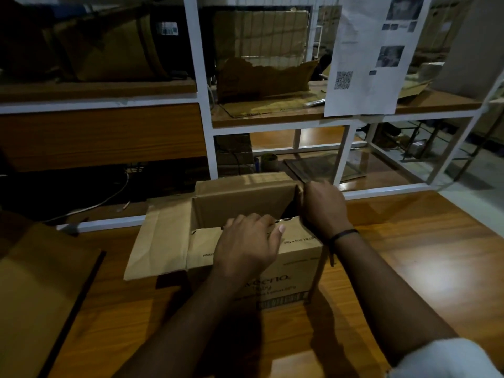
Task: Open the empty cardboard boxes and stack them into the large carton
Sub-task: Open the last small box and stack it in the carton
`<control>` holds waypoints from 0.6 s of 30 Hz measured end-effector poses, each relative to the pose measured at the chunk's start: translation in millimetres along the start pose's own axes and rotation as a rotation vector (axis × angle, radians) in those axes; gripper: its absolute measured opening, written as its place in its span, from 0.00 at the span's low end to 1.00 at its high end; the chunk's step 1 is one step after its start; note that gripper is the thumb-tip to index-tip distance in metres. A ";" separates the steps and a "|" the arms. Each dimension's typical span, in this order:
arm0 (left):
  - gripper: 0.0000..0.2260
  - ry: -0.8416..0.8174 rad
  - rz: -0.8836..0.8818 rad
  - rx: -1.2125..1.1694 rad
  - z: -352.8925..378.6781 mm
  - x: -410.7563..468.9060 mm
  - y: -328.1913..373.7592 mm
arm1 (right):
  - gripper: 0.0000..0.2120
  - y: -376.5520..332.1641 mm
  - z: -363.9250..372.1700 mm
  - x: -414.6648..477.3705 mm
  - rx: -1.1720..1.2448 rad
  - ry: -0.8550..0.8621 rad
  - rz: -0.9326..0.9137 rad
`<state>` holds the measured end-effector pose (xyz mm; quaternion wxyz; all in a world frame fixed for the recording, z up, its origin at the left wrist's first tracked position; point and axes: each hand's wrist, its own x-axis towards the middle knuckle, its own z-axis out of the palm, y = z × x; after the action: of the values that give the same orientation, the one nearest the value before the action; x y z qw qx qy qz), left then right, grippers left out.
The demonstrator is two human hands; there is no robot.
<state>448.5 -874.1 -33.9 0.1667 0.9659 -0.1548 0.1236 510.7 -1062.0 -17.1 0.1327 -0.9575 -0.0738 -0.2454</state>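
Note:
A brown cardboard box [240, 203] with printed text stands open on the wooden table [409, 255] in front of me. Its left flap [161, 241] is spread outward and its far flap stands up. My left hand [245, 246] grips the near flap at the box's front rim, fingers curled over its edge. My right hand [321, 208] grips the right flap at the box's far right corner, holding it upright. The inside of the box looks dark and I see nothing in it.
A flat piece of cardboard [41, 290] lies at the table's left edge. Behind the table stands a white-framed shelf [204, 105] with cardboard pieces and a hanging printed sheet [368, 58]. Cables lie on the floor to the left.

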 end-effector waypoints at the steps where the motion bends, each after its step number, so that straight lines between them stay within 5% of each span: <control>1: 0.23 0.033 0.012 -0.009 -0.1 -0.8 0.1 | 0.03 0.0 -0.6 -1.5 -0.011 -0.003 0.007; 5: 0.22 0.208 0.067 -0.056 -5.3 -0.8 1.0 | 0.04 -3.8 -11.0 -6.0 0.151 -0.070 0.111; 10: 0.21 0.402 0.116 0.020 -19.0 -1.9 -2.5 | 0.12 4.5 -67.7 -4.3 0.922 -0.222 0.401; 14: 0.15 0.468 0.184 -0.060 -53.3 -23.1 16.5 | 0.15 -6.3 -109.6 -19.1 0.797 -0.474 0.279; 18: 0.15 0.247 0.038 -0.185 -84.2 -61.7 24.0 | 0.08 -23.7 -132.0 -45.6 0.557 -0.652 0.193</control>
<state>367.7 -849.5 31.9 0.2706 0.9207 -0.1621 0.2298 406.8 -1081.2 77.2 0.3777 -0.9151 -0.0855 0.1124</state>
